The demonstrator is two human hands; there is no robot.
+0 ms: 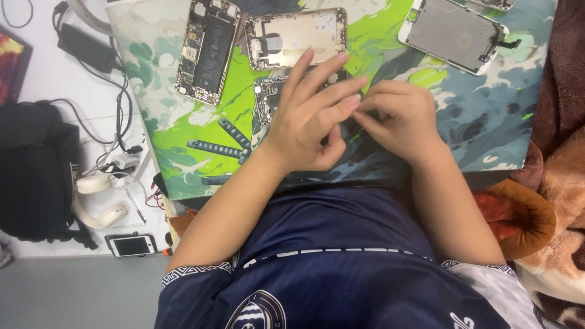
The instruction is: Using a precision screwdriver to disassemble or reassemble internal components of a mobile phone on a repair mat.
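My left hand (pixel 311 116) and my right hand (pixel 399 119) meet over a green and blue patterned mat (pixel 183 131). Both hands rest on an opened phone body (pixel 266 100), mostly hidden under them. My left fingers are spread, the thumb tucked near my right fingertips. My right fingers are curled in a pinch; I cannot tell what they pinch. An opened phone with its black battery (pixel 207 49) lies at the mat's upper left. A gold rear phone housing (pixel 295 36) lies beside it. A detached phone screen (pixel 454 30) lies at the upper right.
Left of the mat are a black bag (pixel 36 170), white headphones (pixel 97 198), cables (pixel 119 103) and a white phone (pixel 131 245) on a white surface. An orange and brown cushion (pixel 518 213) and blankets lie to the right.
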